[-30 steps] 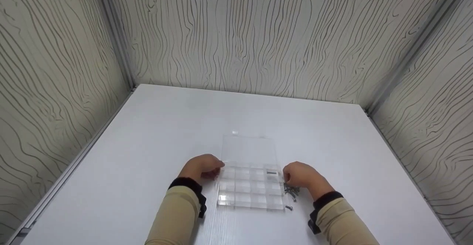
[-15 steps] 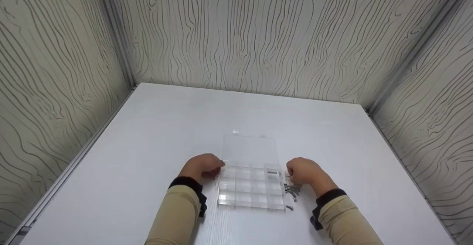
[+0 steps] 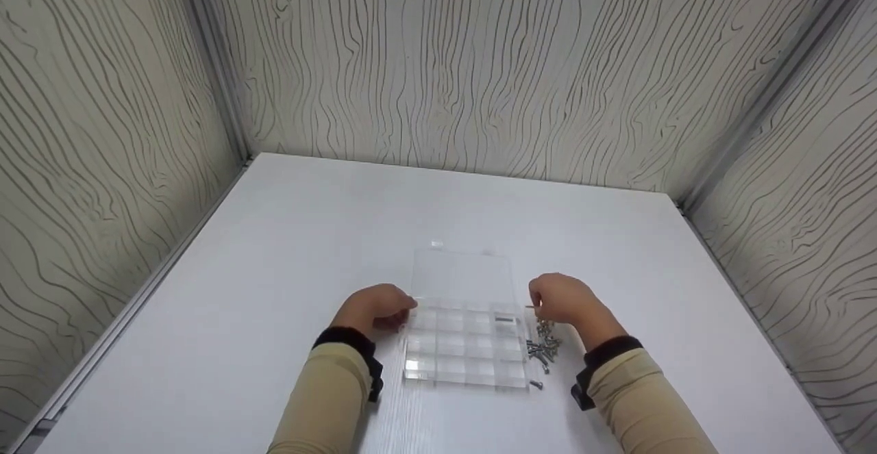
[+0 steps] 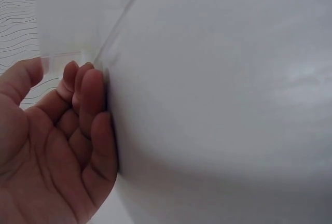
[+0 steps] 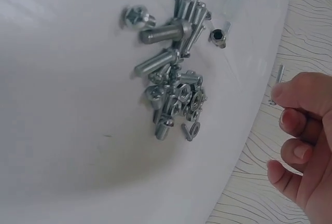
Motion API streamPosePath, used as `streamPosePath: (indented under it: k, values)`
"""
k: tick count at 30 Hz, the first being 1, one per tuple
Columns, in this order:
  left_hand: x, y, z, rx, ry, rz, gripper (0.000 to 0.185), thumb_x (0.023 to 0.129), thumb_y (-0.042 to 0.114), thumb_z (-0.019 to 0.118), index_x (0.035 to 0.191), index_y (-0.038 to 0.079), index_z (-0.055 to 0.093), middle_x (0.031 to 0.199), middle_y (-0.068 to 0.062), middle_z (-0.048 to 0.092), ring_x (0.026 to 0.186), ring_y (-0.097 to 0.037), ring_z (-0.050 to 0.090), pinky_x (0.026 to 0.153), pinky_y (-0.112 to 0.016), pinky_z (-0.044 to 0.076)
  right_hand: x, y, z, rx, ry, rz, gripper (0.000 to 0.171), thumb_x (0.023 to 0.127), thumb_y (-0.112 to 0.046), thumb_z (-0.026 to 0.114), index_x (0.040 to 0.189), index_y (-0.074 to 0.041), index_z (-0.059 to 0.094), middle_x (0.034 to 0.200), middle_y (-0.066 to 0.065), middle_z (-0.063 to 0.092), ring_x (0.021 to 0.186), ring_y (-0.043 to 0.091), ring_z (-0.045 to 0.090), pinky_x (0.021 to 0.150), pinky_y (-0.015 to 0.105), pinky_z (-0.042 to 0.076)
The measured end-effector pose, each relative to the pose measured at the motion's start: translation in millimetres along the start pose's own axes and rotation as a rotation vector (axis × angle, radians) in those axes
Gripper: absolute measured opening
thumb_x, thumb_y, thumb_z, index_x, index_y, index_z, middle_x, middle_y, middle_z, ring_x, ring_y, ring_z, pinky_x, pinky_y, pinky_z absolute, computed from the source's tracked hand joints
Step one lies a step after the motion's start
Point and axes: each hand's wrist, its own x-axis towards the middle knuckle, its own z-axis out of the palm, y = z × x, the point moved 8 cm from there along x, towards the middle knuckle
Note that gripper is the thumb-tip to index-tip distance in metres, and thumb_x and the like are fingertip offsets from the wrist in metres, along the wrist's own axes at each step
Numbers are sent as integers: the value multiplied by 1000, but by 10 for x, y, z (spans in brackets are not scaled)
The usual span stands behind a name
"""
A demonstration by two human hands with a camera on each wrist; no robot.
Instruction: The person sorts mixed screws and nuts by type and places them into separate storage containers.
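The left hand (image 3: 375,309), fingers curled, presses the left edge of the clear plastic compartment box (image 3: 466,344), apparently steadying it on the white worktop (image 3: 308,235). The right hand (image 3: 562,301) pinches a thin silver screw (image 5: 277,84) above the loose pile of silver screws and nuts (image 3: 543,348) beside the box.

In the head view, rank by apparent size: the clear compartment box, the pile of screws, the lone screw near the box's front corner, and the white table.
1. White table, by far the largest.
2. Clear compartment box, with its open lid.
3. Pile of screws, beside the box's right edge.
4. Lone screw, the smallest.
All lie at similar depth, so the order is safe.
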Motion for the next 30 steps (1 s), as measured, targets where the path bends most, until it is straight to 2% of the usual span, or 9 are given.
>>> streamPosePath:
  k: [10, 16, 30]
  values:
    - [-10, -11, -6, -4, 17, -19, 32, 85, 31, 49, 75, 3, 61, 66, -6, 59, 57, -17, 55, 56, -29, 45, 56, -248, 22, 4, 35, -61, 15, 69, -15, 66, 64, -19, 53, 63, -7, 48, 57, 13, 44, 53, 30, 38]
    - [-19, -58, -4, -40, 35, -58, 31, 85, 32, 49, 77, 5, 61, 70, -6, 58, 61, -18, 52, 60, -31, 42, 66, -348, 57, -16, 34, -103, 17, 69, -13, 65, 63, -19, 51, 64, -9, 47, 57, 11, 43, 53, 30, 39]
    - [-19, -55, -22, -58, 52, -76, 31, 85, 31, 49, 72, 5, 58, 68, -7, 56, 58, -18, 50, 58, -31, 41, 55, -291, 100, -4, 17, -101, 12, 75, -22, 64, 69, -21, 55, 69, -8, 50, 63, 11, 46, 58, 30, 40]
